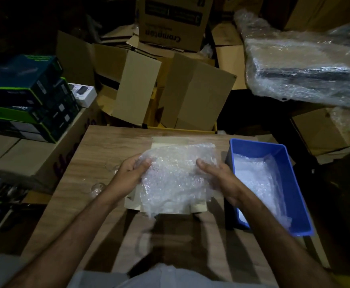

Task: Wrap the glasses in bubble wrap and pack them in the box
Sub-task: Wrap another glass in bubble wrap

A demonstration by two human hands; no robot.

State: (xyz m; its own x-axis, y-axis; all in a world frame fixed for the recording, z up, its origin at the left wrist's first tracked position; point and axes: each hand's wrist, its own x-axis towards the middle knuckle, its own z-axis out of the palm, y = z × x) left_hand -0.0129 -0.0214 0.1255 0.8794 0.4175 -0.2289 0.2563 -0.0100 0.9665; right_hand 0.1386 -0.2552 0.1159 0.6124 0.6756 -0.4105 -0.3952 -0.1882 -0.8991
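A: Well, start big: the wooden table [99, 146] carries everything, ringed by stacked cartons. On it, right side, sits a blue bin [290, 183] lined with spare wrap.

B: And the box?

A: The pale cardboard box [198, 207] lies open at the table's middle, mostly hidden under the bubble wrap [174, 179], which the person holds just above it as a crumpled sheet.

B: Hands?

A: The left hand [129, 173] is curled closed on the sheet's left edge, thumb on top. The right hand [217, 173] is half-open, fingers flat along the right side, pressing rather than pinching.

B: Is a glass inside it?

A: Cannot tell (the plastic is too cloudy). Two bare glasses [109, 166] rest on the table just left of the left hand, faint and hard to read.

B: How will they handle?

A: I would judge them light, slick and fragile; best gripped around the bowl, not the rim. The wrap is soft and springy, so it needs holding closed.

B: Orientation?

A: The sheet's long axis runs away from the person, toward the far table edge. The glasses' own axis I cannot make out.
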